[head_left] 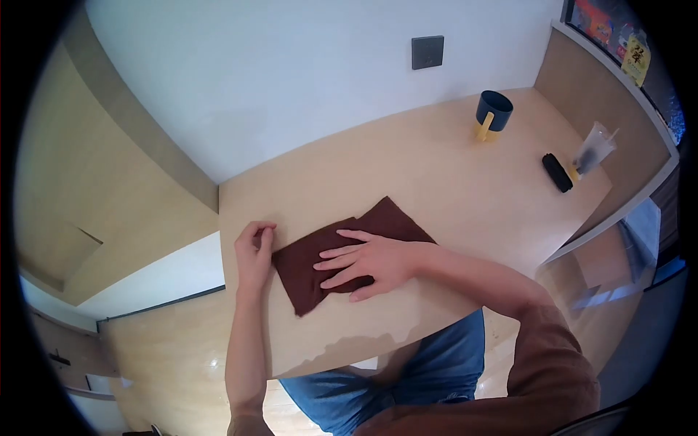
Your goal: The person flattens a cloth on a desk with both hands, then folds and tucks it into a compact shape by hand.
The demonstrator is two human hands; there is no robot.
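Note:
A dark maroon cloth lies on the light wood table, its outline uneven, with a notch along the far edge. My right hand rests flat on the cloth with the fingers spread, covering part of its middle and near edge. Just beyond the cloth's left edge, my left hand rests on the table with its fingers curled in toward the thumb. Nothing shows between those fingers, and the cloth's left corner sits close beside the wrist.
A navy mug with a yellow base and handle stands toward the back right. Right of it are a black oblong case and a clear plastic cup with a straw. A wooden partition borders the table's right side; a white wall rises behind.

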